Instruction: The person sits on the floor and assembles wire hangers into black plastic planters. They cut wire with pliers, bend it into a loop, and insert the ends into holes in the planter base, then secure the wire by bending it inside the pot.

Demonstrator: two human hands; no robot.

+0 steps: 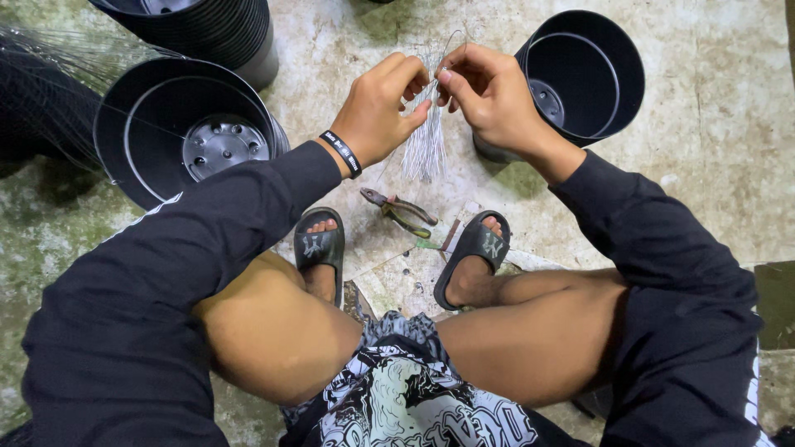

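**Many thin wires, one loose pinch**

Many thin wires (425, 141) hang in a bundle below the fingers, pinched at the top by the left hand (383, 108), while the right hand (489, 91) nips one strand. A slack pinch could spill them onto the floor beside the pliers (399, 211), or sharp ends could prick skin.

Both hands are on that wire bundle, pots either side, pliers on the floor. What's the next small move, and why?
Probably draw one wire clear of the bundle with the right hand. The left hand grips the bundle upright near its top, the right fingers pinch at the tips, and one strand already arcs above them. The pliers lie untouched between the feet.
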